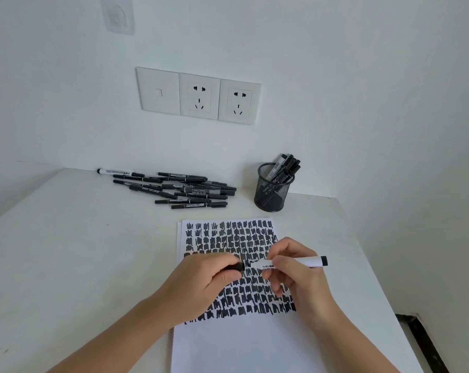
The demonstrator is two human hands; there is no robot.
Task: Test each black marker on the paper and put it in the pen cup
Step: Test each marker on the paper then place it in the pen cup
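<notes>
You are gripping the white-barrelled marker (308,262) mid-barrel in your right hand (300,281), just above the paper (241,345). Your left hand (201,286) is pinching its cap (237,265). Expect light, rigid, smooth plastic that is probably slippery, so keep holding mid-barrel.

In the fingers (277,278), the smooth white plastic marker (303,262) is catching a faint sheen and the black plastic cap (237,266) is looking matt. Under them the white paper sheet (241,345) is looking matt, the white desk (66,251) smooth. Beyond them, the black metal pen cup (272,193) is showing open wire mesh.
</notes>
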